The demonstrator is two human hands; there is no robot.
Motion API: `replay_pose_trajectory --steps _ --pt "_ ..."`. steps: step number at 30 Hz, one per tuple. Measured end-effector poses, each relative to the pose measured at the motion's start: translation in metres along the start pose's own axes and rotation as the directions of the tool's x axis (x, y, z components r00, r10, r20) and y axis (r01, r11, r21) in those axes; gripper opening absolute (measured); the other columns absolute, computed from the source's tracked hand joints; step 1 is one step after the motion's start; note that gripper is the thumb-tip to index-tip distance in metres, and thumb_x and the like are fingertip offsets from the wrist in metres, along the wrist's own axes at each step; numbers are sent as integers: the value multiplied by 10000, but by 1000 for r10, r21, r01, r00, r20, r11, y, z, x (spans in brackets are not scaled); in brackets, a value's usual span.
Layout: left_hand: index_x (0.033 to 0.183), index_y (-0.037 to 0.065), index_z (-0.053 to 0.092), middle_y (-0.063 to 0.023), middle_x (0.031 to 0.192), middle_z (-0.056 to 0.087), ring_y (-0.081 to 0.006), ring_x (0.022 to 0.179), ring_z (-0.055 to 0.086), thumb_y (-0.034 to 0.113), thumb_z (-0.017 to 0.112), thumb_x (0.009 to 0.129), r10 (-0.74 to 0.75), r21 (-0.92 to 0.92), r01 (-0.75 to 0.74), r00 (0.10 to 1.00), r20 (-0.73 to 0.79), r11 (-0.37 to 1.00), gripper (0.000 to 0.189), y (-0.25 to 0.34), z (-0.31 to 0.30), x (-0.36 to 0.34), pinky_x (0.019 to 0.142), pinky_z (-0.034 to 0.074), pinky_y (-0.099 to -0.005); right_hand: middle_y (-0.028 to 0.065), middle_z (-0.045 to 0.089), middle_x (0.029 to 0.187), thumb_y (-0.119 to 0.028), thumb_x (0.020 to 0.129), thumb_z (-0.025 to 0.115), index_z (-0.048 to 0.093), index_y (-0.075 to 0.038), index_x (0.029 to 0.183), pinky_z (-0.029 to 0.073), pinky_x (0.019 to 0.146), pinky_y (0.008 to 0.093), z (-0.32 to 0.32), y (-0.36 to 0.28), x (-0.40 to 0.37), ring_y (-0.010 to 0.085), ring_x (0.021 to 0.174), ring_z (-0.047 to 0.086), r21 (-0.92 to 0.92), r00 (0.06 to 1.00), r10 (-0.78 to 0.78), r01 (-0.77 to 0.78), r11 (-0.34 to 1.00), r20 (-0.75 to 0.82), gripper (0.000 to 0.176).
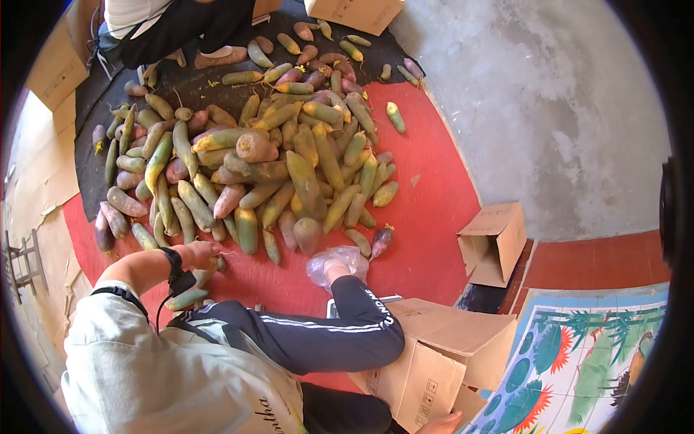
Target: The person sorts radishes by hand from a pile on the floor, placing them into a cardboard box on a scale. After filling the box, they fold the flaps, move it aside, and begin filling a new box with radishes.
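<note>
My left hand [196, 253], with a black strap at the wrist, is closed at the near left edge of a big heap of radishes [249, 170]. A thin root pokes out by its fingertips, so a radish seems to be in it, mostly hidden. Just below that hand lie green radishes, one of them [188, 299] beside my knee. At the bottom edge my right hand [439, 424] is partly cut off by the frame. Its fingers are closed at the flap of an open cardboard box [408, 376]; how firmly they grip is hard to see.
A red mat [441, 155] and a black sheet [90, 155] lie under the heap. My foot, in a clear plastic bag [318, 266], rests beside it. A smaller open box [493, 242] stands right. Another person [188, 32] sits at the far left, near more boxes [354, 11].
</note>
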State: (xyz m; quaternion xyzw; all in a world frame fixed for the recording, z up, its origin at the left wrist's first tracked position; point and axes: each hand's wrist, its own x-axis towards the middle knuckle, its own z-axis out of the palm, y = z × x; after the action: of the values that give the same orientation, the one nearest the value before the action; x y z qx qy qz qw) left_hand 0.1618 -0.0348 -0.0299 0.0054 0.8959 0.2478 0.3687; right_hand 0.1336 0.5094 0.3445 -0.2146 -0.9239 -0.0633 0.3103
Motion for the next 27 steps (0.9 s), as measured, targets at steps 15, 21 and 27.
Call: replay_pose_trajectory --steps 15,21,27 --pt "1126 63 456 -175 1031 543 -330 984 523 255 673 663 -109 -218 64 974 -198 974 547 28 -45 36 824 428 -402 262 571 742 -222 920 394 572 79 849 441 595 428 2 6 1 417 682 535 -25 1000 28 -28 999 5 356" --pt "1132 56 449 -167 1043 539 -324 991 525 245 661 673 -96 -230 66 988 -120 971 540 40 -20 33 831 429 -397 263 565 726 -224 917 392 566 73 818 435 577 439 4 8 0 425 675 534 -48 1000 18 -18 999 8 359" --pt "1150 49 432 -164 1064 526 -323 1004 519 246 672 667 -115 -251 82 986 -119 965 575 41 -8 38 832 430 -387 264 567 739 -237 921 374 562 72 828 437 587 448 4 10 2 431 682 533 -50 1000 4 -3 999 14 373"
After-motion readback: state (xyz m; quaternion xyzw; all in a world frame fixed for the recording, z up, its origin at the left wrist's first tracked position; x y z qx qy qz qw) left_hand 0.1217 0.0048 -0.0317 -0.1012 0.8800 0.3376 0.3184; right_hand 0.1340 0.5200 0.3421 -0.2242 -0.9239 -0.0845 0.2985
